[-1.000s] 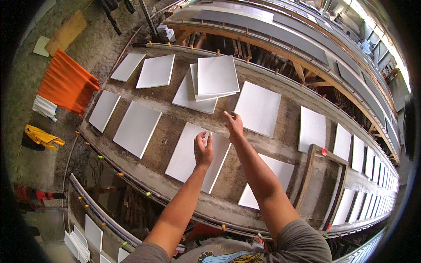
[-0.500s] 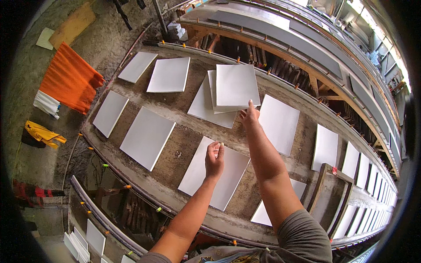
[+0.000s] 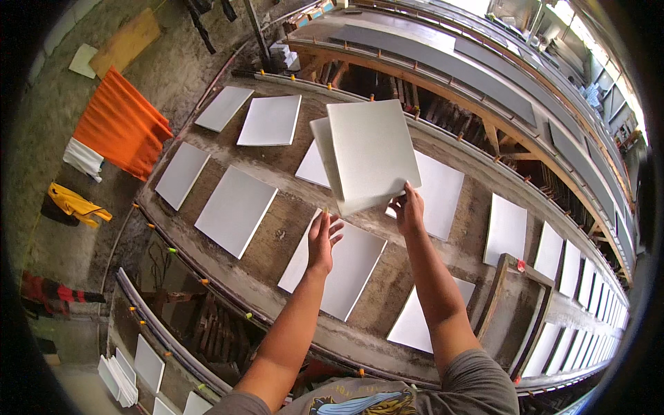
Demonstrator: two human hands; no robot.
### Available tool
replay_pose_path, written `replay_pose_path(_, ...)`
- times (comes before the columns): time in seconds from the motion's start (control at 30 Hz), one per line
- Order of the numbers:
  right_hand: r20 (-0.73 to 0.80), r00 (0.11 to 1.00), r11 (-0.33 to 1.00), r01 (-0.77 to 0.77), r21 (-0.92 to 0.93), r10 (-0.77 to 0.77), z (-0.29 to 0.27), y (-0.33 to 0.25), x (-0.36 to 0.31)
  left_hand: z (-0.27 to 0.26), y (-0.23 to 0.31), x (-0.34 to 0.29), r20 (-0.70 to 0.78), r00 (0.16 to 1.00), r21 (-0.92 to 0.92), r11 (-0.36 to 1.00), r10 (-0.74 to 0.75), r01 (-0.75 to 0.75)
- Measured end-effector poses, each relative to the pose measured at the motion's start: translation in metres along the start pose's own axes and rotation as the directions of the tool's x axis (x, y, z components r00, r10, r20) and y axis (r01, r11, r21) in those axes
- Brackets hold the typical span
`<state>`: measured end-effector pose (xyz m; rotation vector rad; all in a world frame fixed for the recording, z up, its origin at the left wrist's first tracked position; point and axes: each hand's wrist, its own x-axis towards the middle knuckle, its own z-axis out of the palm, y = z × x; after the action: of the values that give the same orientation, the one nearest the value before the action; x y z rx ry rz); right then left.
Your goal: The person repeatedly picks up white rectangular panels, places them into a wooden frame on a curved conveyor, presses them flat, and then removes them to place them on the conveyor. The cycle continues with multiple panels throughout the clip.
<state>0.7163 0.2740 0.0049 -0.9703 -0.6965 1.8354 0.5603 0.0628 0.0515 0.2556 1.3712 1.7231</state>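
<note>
My right hand (image 3: 409,209) grips the near right corner of a white square panel (image 3: 373,149), which is tilted up off the table. A second white panel (image 3: 324,149) is fanned out behind it and pokes out on the left; whether the hand grips that one too is partly hidden. Lower down, my left hand (image 3: 322,241) is open with its fingers apart and holds nothing. It hovers over the far edge of a flat stack of white panels (image 3: 342,277). Another white panel (image 3: 311,166) and one on the right (image 3: 443,197) lie partly covered by the raised panels.
More white panels (image 3: 235,211) lie in two rows along the long stained table (image 3: 277,211). A wooden frame (image 3: 494,297) with a red tag sits at the right. Coloured clips line the table's edges. Orange cloth (image 3: 121,124) and yellow cloth (image 3: 76,204) lie on the left.
My right hand has tilted and lifted the fanned panels, bringing them nearer to me. The left hand's fingers have spread from a closed curl. The whole view has shifted slightly.
</note>
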Motion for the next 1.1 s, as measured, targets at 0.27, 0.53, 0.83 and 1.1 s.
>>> replay_pose_path(0.27, 0.106, 0.994, 0.937, 0.041, -0.346, -0.005, -0.087, -0.05, -0.122, 0.063, -0.023, -0.062, 0.044, 0.996, -0.161, 0.984, 0.082, -0.074)
replay_pose_path(0.53, 0.17, 0.825, 0.308, 0.381, -0.872, -0.539, -0.176, -0.131, -0.222, 0.134, -0.081, -0.186, 0.039, 0.993, -0.039, 0.993, 0.113, -0.111)
replay_pose_path(0.83, -0.072, 0.875, 0.793, 0.396, -0.463, -0.479, -0.308, -0.229, -0.321, 0.225, -0.166, -0.283, 0.211, 0.975, -0.246, 0.969, 0.068, -0.015)
replay_pose_path(1.1, -0.228, 0.903, 0.931, 0.358, -0.07, -0.364, -0.313, -0.236, -0.405, 0.29, -0.188, -0.328, 0.285, 0.958, -0.24, 0.969, 0.019, 0.052)
